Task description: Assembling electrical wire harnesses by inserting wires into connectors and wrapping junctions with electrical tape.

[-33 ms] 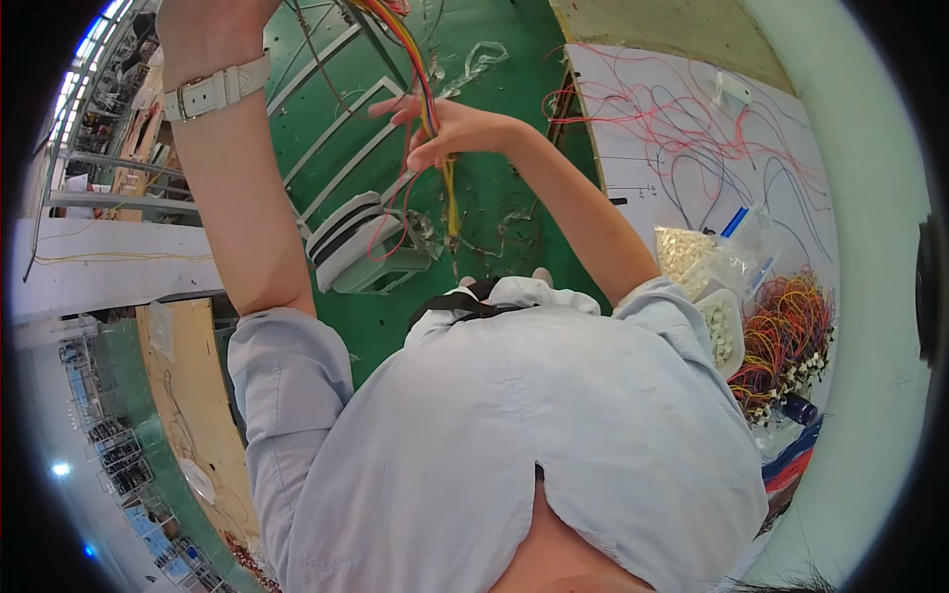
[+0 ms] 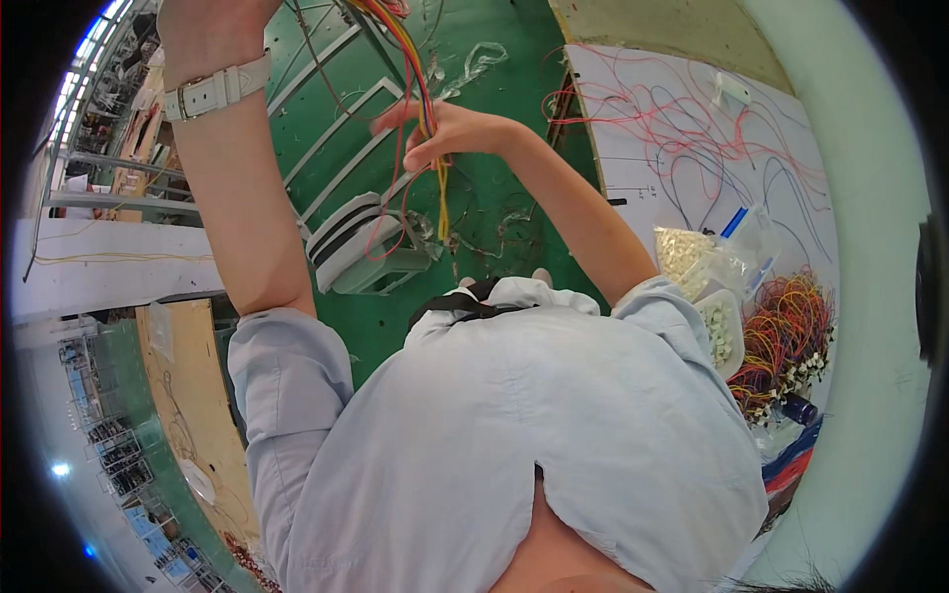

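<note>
A bundle of thin wires (image 2: 407, 44), yellow, red and dark, comes down from the top edge. My right hand (image 2: 450, 133) has its thumb and fingers around the bundle at mid-height. Yellow wire ends (image 2: 444, 203) hang below that hand, and a thin red wire (image 2: 372, 237) loops down beside them. My left hand (image 2: 213, 25) is raised at the top left, with a white-strapped watch (image 2: 219, 91) on the wrist. Its fingers lie beyond the picture's edge, so what it holds is hidden.
A grey-white stool (image 2: 361, 242) and metal frame bars (image 2: 331, 173) stand on the green floor (image 2: 366, 336). To the right, a white table (image 2: 633, 148) carries loose red and dark wires, a bag of cream pieces (image 2: 682, 247), a plastic tub (image 2: 727, 336) and a wire heap (image 2: 791, 316).
My right fingers have drawn in a little around the wire bundle. The yellow ends below have shifted slightly left. My left arm has stayed in place.
</note>
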{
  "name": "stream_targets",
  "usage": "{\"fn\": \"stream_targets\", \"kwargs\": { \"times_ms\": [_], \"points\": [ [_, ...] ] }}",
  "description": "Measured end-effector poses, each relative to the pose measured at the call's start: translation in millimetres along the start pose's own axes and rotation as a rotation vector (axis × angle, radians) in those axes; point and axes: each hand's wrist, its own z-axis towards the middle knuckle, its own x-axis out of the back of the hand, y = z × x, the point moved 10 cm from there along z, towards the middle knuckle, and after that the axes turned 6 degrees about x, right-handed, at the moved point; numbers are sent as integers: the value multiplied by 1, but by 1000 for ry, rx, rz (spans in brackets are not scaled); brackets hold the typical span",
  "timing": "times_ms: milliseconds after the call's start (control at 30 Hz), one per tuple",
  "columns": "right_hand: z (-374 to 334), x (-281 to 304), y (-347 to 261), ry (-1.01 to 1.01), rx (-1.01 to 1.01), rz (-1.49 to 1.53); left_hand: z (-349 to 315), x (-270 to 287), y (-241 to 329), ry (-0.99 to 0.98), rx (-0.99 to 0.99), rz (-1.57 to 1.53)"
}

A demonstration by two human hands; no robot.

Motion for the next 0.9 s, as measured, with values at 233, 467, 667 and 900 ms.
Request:
{"fn": "stream_targets", "kwargs": {
  "times_ms": [233,467,667,900],
  "points": [
    [-30,17,19,132,82,26,26,50,44,-37,144,-76],
    [-68,16,29,206,13,229,4,102,98,44,133,-178],
    [-153,58,64,346,-107,578,-26,188,167,-24,137,128],
    [-156,100,49,1013,-21,326,-103,244,-107,226,405,484]
  ]
}}
